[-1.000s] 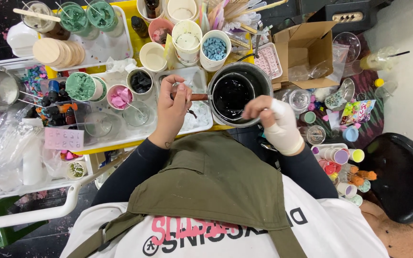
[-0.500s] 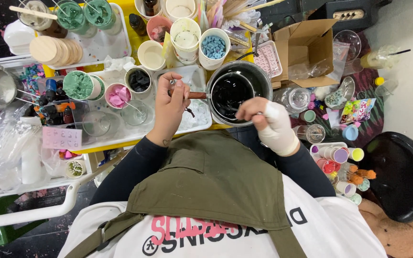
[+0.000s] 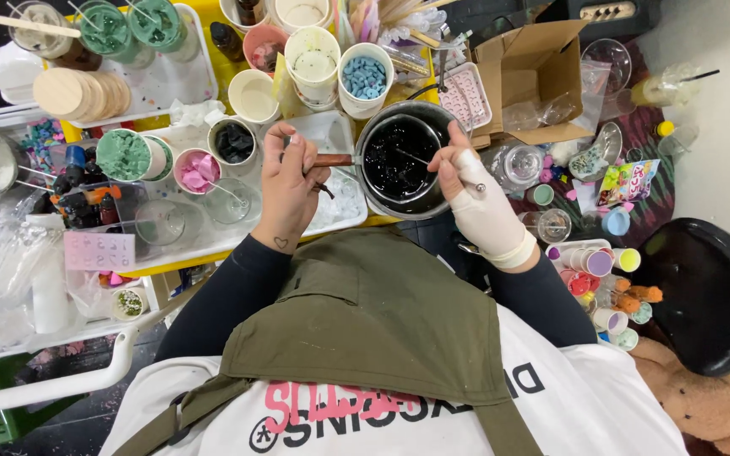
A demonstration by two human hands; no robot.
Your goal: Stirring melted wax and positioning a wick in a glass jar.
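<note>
The left hand (image 3: 291, 181) grips the wooden handle (image 3: 334, 160) to steady the dark-filled pot (image 3: 400, 159), while the gloved right hand (image 3: 473, 198) pinches a thin stirrer (image 3: 434, 165) over it.

Pot (image 3: 403, 160) between hands; cardboard box (image 3: 534, 76) right of it; cups, apparently on tray (image 3: 331, 215), left.

Round metal pot (image 3: 400, 160) of dark, seemingly liquid contents — thin stick (image 3: 433, 163) inside
</note>
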